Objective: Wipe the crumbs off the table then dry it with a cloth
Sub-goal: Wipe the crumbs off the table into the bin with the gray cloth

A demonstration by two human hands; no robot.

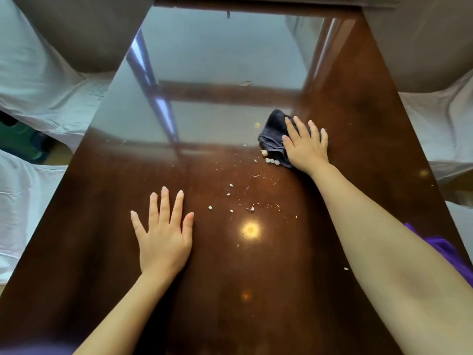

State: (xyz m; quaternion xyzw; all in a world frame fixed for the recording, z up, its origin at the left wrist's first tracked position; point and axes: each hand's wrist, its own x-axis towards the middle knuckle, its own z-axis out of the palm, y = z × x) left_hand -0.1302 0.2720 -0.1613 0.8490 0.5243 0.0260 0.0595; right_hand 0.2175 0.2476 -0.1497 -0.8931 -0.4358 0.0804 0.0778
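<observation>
Head view.

- Table: dark brown, glossy top, reflecting a window frame across its far half and a round lamp glare between the two forearms.
- Left hand: released, palm flat on the bare wood, fingers spread and pointing away from the person; grasps nothing.
- Right hand: arm stretched forward, palm pressed flat on top of a dark cloth, fingers extended over it rather than curled around it.
- Dark cloth: bunched, lying on the table under and to the left of the right hand, its far corner reaching beyond the fingertips.
- Crumbs: a row of pale pieces touching the cloth's near-left edge, beside the right thumb; smaller bits and thin shreds scattered between the two hands, nearer the right forearm.
- Purple fabric: visible just behind the right forearm at the table's right edge.
- White drapery: beyond the left hand, off the table's side.
</observation>
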